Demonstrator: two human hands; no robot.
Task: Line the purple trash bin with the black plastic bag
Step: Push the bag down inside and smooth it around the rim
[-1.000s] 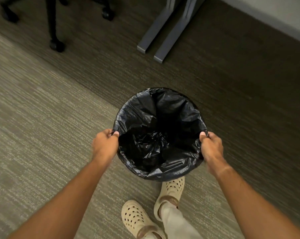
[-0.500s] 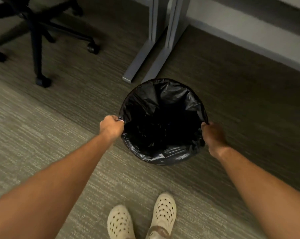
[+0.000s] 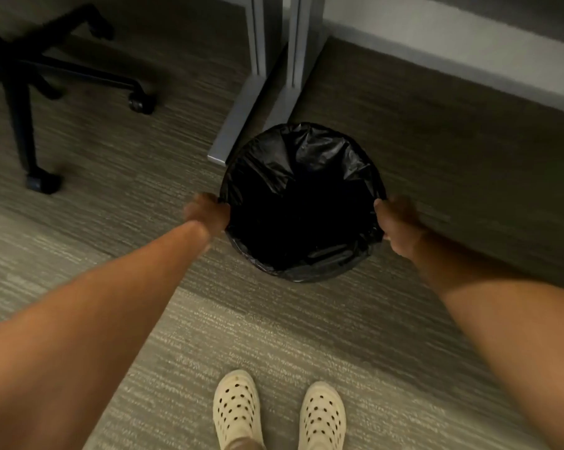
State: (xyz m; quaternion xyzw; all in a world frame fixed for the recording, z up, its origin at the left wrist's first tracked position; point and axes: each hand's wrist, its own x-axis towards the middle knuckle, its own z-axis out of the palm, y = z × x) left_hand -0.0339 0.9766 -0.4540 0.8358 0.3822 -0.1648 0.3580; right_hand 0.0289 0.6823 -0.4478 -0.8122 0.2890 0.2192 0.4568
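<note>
A round bin stands on the carpet ahead of me, fully wrapped by the black plastic bag (image 3: pixel 326 157), which is folded over the rim and hangs down the outside; no purple shows. My left hand (image 3: pixel 207 214) grips the bag-covered rim on the left side. My right hand (image 3: pixel 400 224) grips the rim on the right side. Both arms are stretched out. The inside of the bag is dark.
Two grey desk legs (image 3: pixel 238 125) with flat feet stand right behind the bin. A black office chair base (image 3: pixel 24 79) with castors is at the far left. A grey baseboard (image 3: pixel 469 56) runs at the back right. My cream clogs (image 3: pixel 238 407) are near the bottom.
The bin has moved away from my feet toward the desk legs, held by both hands on its rim. My arms have stretched out further.
</note>
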